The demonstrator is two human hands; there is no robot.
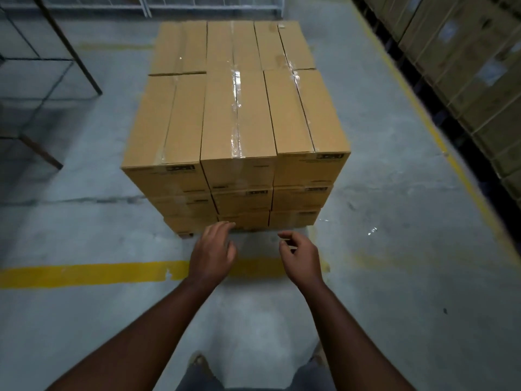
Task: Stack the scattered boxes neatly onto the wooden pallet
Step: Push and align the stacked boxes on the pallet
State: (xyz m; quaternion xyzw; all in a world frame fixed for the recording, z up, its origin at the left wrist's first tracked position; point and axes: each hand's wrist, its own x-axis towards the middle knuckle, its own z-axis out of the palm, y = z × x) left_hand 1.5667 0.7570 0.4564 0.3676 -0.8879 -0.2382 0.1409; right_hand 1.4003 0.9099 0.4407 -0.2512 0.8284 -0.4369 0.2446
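Observation:
A block of brown cardboard boxes (236, 114) stands in front of me, three layers high, with taped tops and several boxes per layer. The wooden pallet (186, 235) shows only as a dark sliver under the lower left corner. My left hand (212, 255) hangs in the air just in front of the bottom layer, fingers relaxed, holding nothing. My right hand (300, 256) is beside it, fingers loosely curled, also holding nothing. Neither hand touches a box.
A yellow floor line (84, 273) crosses the grey concrete below my hands. Another yellow line (428, 119) runs along the right, beside a wall of stacked strapped cartons (465, 57). A wire cage rack (33, 80) stands at left.

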